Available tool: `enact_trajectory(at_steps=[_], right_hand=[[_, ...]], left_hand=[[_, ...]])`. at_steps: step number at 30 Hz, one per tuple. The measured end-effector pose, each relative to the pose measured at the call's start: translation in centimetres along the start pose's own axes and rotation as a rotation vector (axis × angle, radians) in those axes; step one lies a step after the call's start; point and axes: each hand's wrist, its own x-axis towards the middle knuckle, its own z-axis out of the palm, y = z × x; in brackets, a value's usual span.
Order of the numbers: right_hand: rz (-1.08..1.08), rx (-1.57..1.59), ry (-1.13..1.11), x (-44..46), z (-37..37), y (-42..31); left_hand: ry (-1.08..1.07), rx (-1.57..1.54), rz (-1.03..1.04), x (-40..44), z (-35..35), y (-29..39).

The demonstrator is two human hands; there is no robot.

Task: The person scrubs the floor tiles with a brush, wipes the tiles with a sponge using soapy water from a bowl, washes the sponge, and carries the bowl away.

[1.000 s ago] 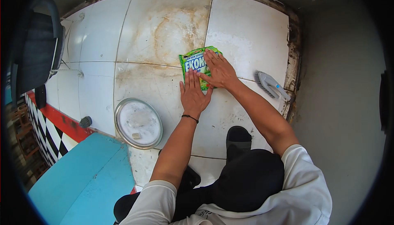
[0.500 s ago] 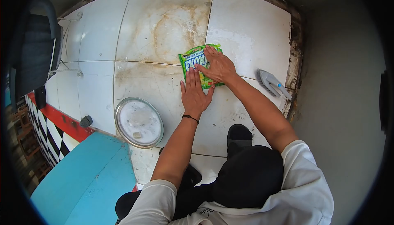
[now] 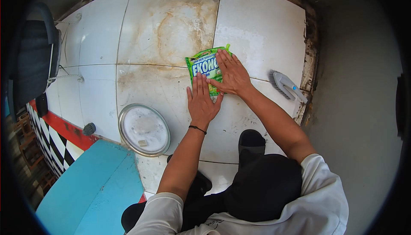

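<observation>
A green packet (image 3: 204, 65) with large "EKONO" lettering lies flat on the white floor tiles. My left hand (image 3: 202, 100) rests on its lower left part, palm down with fingers stretched out. Across the packet's right side lies my right hand (image 3: 233, 74), also flat, its fingers extended and thumb pointing left toward the other hand. Both hands press on the packet without gripping it. Part of the lettering and the lower right edge are hidden under them.
A round metal basin (image 3: 144, 130) of white suds with a small block in it stands left of my arms. A grey scrub brush (image 3: 287, 87) lies at the right. A black chair (image 3: 36, 59) and turquoise surface (image 3: 90, 183) are at the left. Brown stains mark the tiles (image 3: 171, 25).
My right hand has slid slightly right and down over the packet, so more of the lettering shows. My left hand has shifted slightly down. The view has tilted a little.
</observation>
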Motion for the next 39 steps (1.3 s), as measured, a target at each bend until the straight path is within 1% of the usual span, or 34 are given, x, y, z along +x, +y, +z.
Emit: enact_trajectory(at_steps=[2, 5, 8, 14, 17, 18, 20, 21, 23, 25, 28, 31, 32, 33, 35, 36, 39], right_hand=[[0.041, 0.046, -0.025, 0.1, -0.2, -0.3], [0.094, 0.06, -0.129, 1.0, -0.7, -0.1], [0.227, 0.195, -0.242, 2.3, -2.5, -0.7], [0.466, 0.646, -0.42, 3.2, -6.3, 0.7], [0.427, 0.67, -0.187, -0.1, -1.5, 1.9], [0.448, 0.691, -0.223, -1.0, -2.7, 1.8], [0.473, 0.604, -0.15, -3.6, -8.5, 0.9], [0.492, 0.561, -0.124, -5.2, -10.1, 1.2], [0.225, -0.023, 0.295, -8.6, -10.1, 5.7], [0.305, -0.311, 0.325, -11.6, -11.4, 8.7], [0.279, -0.253, 0.136, -15.5, -10.3, 11.5], [0.604, -0.074, 0.066, -15.6, -8.8, 11.2], [0.533, -0.092, 0.153, -15.3, -8.4, 10.9], [0.512, -0.054, 0.151, -13.6, -8.5, 9.9], [0.478, 0.027, 0.144, -9.1, -9.8, 6.9], [0.422, 0.028, 0.149, -6.2, -10.5, 5.3], [0.226, -0.001, 0.188, 2.6, -9.0, 3.0]], left_hand=[[-0.017, -0.017, -0.004, -0.1, -0.2, 0.0], [-0.017, -0.016, 0.001, 0.0, -0.4, 0.1], [0.001, -0.013, -0.003, 0.0, -0.1, 0.1], [0.052, 0.022, 0.019, -0.4, 0.2, -0.4], [0.074, 0.037, 0.018, -1.3, 0.3, -0.6], [0.075, 0.041, -0.002, -1.8, 0.3, -0.7], [0.063, 0.048, -0.036, -3.2, 0.3, -1.0], [0.07, 0.065, -0.072, -4.1, 0.2, -1.2], [0.1, 0.1, -0.148, -5.0, -0.1, -2.1], [0.143, 0.146, -0.271, -4.8, 0.0, -3.3], [0.233, 0.202, -0.412, -3.7, 0.4, -5.6], [0.313, 0.238, -0.483, -3.4, 0.6, -6.7], [0.34, 0.233, -0.488, -3.4, 0.6, -6.8], [0.367, 0.229, -0.488, -3.3, 0.6, -6.9], [0.308, 0.209, -0.387, -3.8, 0.5, -6.0], [0.274, 0.2, -0.335, -3.9, 0.6, -5.4], [0.276, 0.15, -0.363, -3.7, 1.3, -4.6]])
